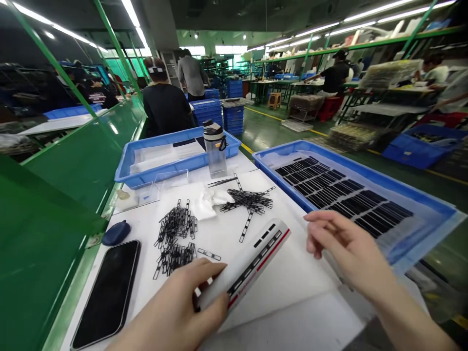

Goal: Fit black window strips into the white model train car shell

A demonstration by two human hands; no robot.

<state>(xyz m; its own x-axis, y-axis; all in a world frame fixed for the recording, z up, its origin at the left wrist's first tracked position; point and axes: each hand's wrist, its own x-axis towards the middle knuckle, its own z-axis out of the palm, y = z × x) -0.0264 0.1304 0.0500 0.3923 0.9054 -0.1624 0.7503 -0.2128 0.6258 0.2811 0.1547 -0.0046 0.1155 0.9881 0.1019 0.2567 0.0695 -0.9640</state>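
Observation:
My left hand (181, 309) is wrapped round the near end of a white toy train car shell (261, 253), which lies slantwise over the white table. A red stripe, red lettering and black window strips run along its side. To the right, my right hand (341, 248) hovers apart from the shell, near the blue tray's edge, its fingers loosely bent with nothing visible in them. Beyond the shell lie piles of thin black window-frame strips (252, 200), with more strips (175, 226) to the left. A single strip (209, 254) lies alone beside the left pile.
A blue tray (435, 200) with rows of black pieces stands right. Another blue tray (124, 163), a bottle (216, 156), tweezers (223, 181), crumpled tissue (206, 202), a phone (107, 292) and a dark blue case (116, 233) surround the work area. A person (166, 105) sits ahead.

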